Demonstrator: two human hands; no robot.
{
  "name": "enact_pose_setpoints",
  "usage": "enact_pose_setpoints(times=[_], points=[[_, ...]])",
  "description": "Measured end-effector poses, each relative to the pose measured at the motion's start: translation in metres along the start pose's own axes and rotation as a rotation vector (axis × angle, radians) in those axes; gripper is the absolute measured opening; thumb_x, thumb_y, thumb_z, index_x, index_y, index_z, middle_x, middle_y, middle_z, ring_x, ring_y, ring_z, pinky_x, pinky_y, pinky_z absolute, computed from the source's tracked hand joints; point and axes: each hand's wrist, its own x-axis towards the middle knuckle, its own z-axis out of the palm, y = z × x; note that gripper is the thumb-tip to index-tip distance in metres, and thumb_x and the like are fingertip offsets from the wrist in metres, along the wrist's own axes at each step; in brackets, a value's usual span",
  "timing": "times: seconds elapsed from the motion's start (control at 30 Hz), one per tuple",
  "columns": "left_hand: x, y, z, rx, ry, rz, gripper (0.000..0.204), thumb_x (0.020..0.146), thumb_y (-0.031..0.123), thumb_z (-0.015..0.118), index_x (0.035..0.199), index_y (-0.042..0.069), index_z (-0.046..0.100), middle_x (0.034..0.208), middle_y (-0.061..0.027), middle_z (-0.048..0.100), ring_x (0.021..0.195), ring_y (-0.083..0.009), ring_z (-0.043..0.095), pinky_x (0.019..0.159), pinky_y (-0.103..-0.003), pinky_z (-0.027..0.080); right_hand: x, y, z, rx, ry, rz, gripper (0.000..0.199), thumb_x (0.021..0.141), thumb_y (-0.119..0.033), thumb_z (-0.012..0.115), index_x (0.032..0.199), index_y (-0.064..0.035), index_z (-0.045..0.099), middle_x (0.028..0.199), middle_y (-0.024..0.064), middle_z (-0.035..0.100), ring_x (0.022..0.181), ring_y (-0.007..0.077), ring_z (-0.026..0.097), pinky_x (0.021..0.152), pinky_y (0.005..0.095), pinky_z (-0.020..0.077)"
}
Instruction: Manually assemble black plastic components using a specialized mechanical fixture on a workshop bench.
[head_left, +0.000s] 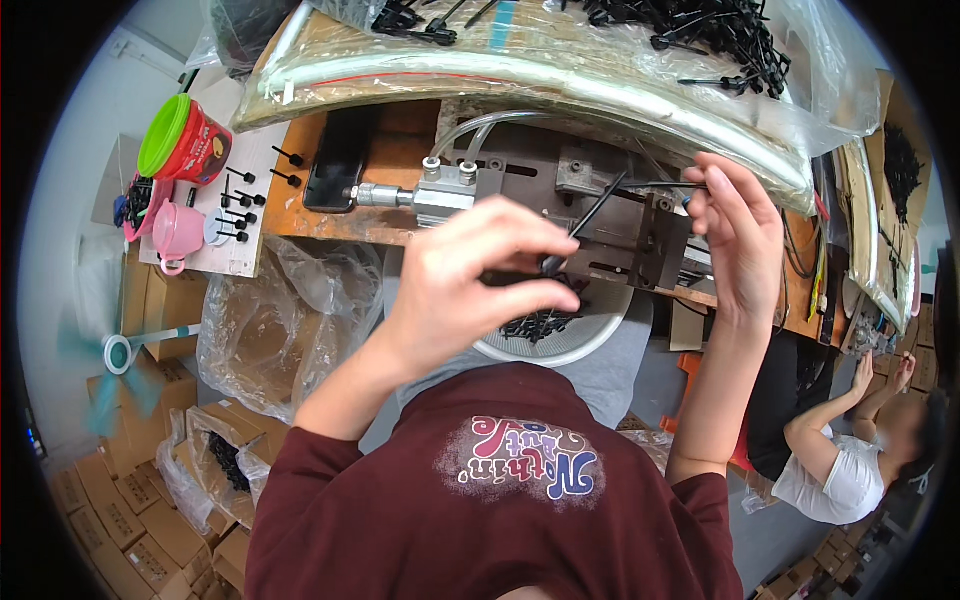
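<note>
My left hand is closed, thumb and fingers around the thick end of a slim black rod. That rod slants up to the right. At its right, my right hand pinches a second thin black rod, which points left. The two rods' tips come close together above a metal clamping fixture; whether they touch I cannot tell. Left of the fixture, an air cylinder with clear hoses is partly covered by my left hand. Below my hands, a white basket on my lap holds several black parts.
Black parts lie heaped on the plastic-covered shelf behind a bright light tube. At left are a phone, a red-and-green tub, a pink cup and a spinning fan. Another person sits at right.
</note>
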Motion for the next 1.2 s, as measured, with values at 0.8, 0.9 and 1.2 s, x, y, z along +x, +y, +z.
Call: enact_pose_setpoints(times=[0.8, 0.9, 1.2], points=[[-0.023, -0.041, 0.055, 0.873, -0.197, 0.217, 0.022, 0.071, 0.012, 0.075, 0.09, 0.002, 0.071, 0.122, -0.0172, 0.066, 0.055, -0.0175, 0.061, 0.055, -0.028, 0.05, -0.073, 0.023, 0.023, -0.594, 0.025, -0.365, 0.031, 0.067, 0.004, 0.083, 0.094, 0.002, 0.068, 0.114, 0.0132, 0.061, 0.092, 0.0161, 0.065, 0.075, 0.0279, 0.056], [-0.025, -0.045, 0.053, 0.854, -0.184, 0.225, 0.024, 0.071, 0.013, 0.076, 0.091, 0.003, 0.071, 0.122, -0.0143, 0.067, 0.055, -0.0178, 0.06, 0.056, -0.028, 0.05, -0.072, 0.034, 0.027, -0.916, -0.038, -0.569, 0.028, 0.067, 0.001, 0.082, 0.091, 0.0003, 0.068, 0.118, 0.0143, 0.063, 0.097, 0.0249, 0.066, 0.081, 0.033, 0.0556], [-0.043, -0.003, 0.023, 0.503, -0.399, 0.067, 0.025, 0.076, 0.02, 0.08, 0.096, 0.008, 0.071, 0.103, -0.0061, 0.071, 0.069, -0.0184, 0.069, 0.063, -0.027, 0.054, -0.079, 0.081, 0.042, -1.214, -0.13, -0.697, 0.025, 0.07, -0.005, 0.078, 0.091, -0.003, 0.066, 0.122, 0.0135, 0.067, 0.064, 0.0194, 0.064, 0.059, 0.0286, 0.0506]])
